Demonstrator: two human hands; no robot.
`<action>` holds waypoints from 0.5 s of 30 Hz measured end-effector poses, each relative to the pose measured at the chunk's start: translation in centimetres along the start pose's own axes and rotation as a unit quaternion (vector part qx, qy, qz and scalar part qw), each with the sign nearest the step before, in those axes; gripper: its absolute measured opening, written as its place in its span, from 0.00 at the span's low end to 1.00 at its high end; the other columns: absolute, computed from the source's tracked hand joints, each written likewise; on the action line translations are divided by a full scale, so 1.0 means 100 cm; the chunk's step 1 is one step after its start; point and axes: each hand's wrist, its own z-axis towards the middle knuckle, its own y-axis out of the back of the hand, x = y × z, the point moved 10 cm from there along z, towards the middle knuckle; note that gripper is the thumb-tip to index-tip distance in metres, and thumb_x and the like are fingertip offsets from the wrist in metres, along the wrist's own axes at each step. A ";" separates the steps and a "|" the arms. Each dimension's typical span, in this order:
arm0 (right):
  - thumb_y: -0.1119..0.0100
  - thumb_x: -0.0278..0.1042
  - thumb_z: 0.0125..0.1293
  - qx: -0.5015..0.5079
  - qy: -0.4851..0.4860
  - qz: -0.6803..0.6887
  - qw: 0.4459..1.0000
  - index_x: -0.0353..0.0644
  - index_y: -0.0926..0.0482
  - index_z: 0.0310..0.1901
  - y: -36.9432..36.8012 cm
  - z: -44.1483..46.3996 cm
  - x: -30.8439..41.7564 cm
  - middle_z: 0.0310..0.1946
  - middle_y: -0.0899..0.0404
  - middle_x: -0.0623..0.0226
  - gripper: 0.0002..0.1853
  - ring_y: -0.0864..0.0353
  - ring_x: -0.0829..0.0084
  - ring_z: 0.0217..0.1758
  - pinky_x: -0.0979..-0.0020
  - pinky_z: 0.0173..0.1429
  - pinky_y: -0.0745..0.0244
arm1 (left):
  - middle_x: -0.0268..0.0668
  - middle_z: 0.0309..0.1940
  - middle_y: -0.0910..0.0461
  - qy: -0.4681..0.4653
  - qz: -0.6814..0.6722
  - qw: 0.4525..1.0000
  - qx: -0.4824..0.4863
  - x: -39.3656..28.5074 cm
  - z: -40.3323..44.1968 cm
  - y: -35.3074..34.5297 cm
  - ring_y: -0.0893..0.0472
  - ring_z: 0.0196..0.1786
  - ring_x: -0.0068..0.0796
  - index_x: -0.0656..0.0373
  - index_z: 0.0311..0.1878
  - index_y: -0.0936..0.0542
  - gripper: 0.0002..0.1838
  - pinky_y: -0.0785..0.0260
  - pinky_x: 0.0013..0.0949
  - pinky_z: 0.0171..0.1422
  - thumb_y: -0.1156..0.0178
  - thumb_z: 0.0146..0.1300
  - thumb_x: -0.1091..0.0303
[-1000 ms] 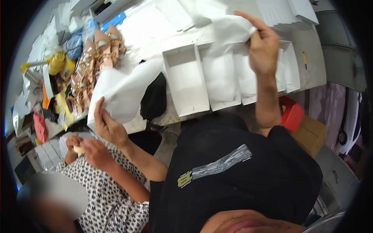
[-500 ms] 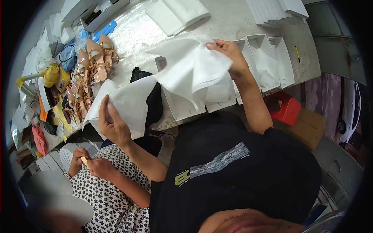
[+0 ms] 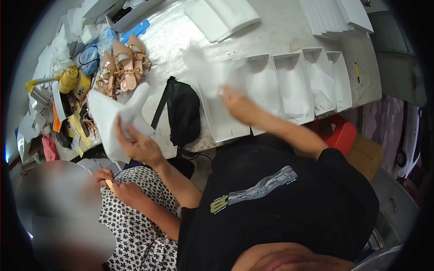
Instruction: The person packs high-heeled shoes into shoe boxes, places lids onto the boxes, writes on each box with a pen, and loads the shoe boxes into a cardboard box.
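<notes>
Five open white boxes [image 3: 227, 124] side by side in one row along the near edge of the table [image 3: 167, 40], with white paper inside at least three. Two white sheets at the hands, one to each. At the left hand [image 3: 143, 148], a raised white sheet [image 3: 108, 108], bent upward at two corners, touching the fingers to the left of the row; thumb and index finger a little apart, but impossible to tell whether pinched or only propped against them. At the right hand [image 3: 239, 107], fingertips closed narrowly on a blurred white sheet [image 3: 211, 74], over the leftmost box and its neighbor; exact shape of this one lost to blur. Between the left hand and the row, one black bag [image 3: 184, 113] with a strap. Beyond the raised sheet, at least three pointed sandals [image 3: 129, 67] in a cluster, more partly hidden, and one blue piece [image 3: 136, 29] near them. Farther back, one folded white stack [image 3: 224, 18]; one yellow pen [image 3: 357, 72] to the right of the row. Below at left, two hands of another person [image 3: 129, 192], fingers around one small pale piece [image 3: 110, 185], well apart from the boxes.
</notes>
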 end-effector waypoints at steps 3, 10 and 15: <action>0.52 0.36 0.75 0.361 0.002 0.041 0.932 0.24 0.29 0.58 -0.131 -0.038 -0.035 0.62 0.33 0.30 0.21 0.25 0.44 0.61 0.54 0.64 0.27 | 0.46 0.54 0.19 0.004 -0.027 0.999 0.031 -0.015 -0.030 -0.029 0.19 0.55 0.37 0.69 0.57 0.22 0.14 0.29 0.35 0.63 0.47 0.71 0.79; 0.37 0.41 0.68 -0.026 -0.028 0.252 0.967 0.33 0.27 0.63 0.053 0.068 0.005 0.49 0.16 0.59 0.28 0.20 0.71 0.50 0.69 0.57 0.25 | 0.49 0.48 0.17 0.033 -0.209 0.823 0.528 -0.052 -0.171 -0.132 0.18 0.52 0.48 0.57 0.56 0.18 0.21 0.28 0.42 0.61 0.38 0.57 0.79; 0.38 0.51 0.66 -0.195 -0.108 0.340 0.913 0.31 0.40 0.69 0.135 0.237 -0.203 0.64 0.32 0.46 0.40 0.31 0.53 0.66 0.60 0.68 0.36 | 0.51 0.49 0.18 0.302 -0.128 0.932 0.154 0.109 -0.123 -0.054 0.18 0.52 0.37 0.67 0.54 0.20 0.18 0.27 0.36 0.59 0.37 0.68 0.65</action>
